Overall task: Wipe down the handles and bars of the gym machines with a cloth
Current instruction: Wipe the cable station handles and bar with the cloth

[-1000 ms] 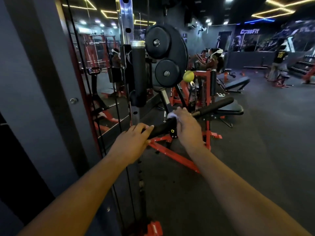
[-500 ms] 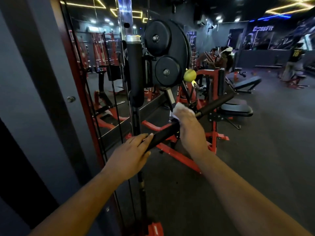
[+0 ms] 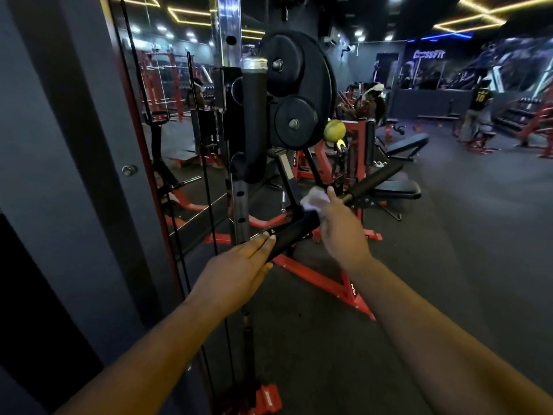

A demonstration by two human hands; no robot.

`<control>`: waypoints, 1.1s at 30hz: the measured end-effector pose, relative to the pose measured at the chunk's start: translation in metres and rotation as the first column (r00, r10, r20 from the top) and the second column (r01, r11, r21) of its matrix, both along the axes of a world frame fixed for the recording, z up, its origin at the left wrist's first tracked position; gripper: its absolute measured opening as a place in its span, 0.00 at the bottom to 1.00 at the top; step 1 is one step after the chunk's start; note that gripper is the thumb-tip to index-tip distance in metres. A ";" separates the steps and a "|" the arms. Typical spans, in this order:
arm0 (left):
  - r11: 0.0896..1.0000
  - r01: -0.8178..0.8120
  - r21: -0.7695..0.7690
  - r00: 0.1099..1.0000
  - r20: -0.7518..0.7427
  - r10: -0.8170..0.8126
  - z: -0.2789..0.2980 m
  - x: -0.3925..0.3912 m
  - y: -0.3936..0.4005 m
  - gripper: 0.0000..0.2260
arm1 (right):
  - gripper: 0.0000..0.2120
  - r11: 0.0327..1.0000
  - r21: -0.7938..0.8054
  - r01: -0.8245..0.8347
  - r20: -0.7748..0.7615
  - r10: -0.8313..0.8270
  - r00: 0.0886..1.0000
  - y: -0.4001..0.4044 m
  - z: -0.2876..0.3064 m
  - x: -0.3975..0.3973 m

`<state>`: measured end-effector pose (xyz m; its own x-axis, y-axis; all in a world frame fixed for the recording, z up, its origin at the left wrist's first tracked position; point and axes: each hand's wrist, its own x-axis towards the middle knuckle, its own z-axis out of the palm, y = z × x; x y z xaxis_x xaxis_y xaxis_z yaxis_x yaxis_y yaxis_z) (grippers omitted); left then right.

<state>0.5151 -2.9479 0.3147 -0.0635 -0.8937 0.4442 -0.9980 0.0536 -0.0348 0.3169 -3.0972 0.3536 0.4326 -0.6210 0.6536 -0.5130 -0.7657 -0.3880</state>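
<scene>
White cloth (image 3: 314,199) bunched in my right hand (image 3: 341,232), fingers loosely curled, just above the bar (image 3: 291,232) | my left hand (image 3: 239,271) flat, fingers straight on bar's near end.

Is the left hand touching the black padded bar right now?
Touching. The head view shows the left hand lying flat with its fingertips resting on the near end of the black padded bar, no gap visible.
</scene>
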 end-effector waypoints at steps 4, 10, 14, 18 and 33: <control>0.999 -0.001 0.035 1.000 -0.008 0.002 0.004 -0.004 0.004 0.26 | 0.16 0.977 -0.073 -0.201 -0.037 0.199 0.979 0.046 -0.016 0.020; 1.000 0.015 0.021 0.999 -0.052 -0.014 0.007 -0.002 0.013 0.26 | 0.19 0.988 -0.013 -0.155 0.210 0.154 0.966 0.044 -0.003 0.007; 1.000 0.013 0.024 0.999 -0.038 -0.012 0.009 -0.004 0.015 0.26 | 0.16 1.000 -0.009 -0.014 -0.145 0.013 0.989 0.015 0.003 0.015; 1.000 0.006 0.022 0.999 -0.033 -0.005 0.008 0.000 0.016 0.26 | 0.17 0.981 -0.034 -0.190 -0.042 0.189 0.981 0.050 -0.026 0.026; 0.999 0.005 0.036 0.999 -0.045 -0.003 -0.002 -0.003 0.015 0.26 | 0.23 0.980 0.086 -0.179 0.264 0.151 0.953 0.076 -0.074 0.033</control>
<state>0.5121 -2.9332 0.3123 -0.0478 -0.9090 0.4140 -0.9982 0.0582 0.0124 0.3503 -3.0217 0.2793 0.3623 -0.6281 0.6886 -0.2563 -0.7775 -0.5743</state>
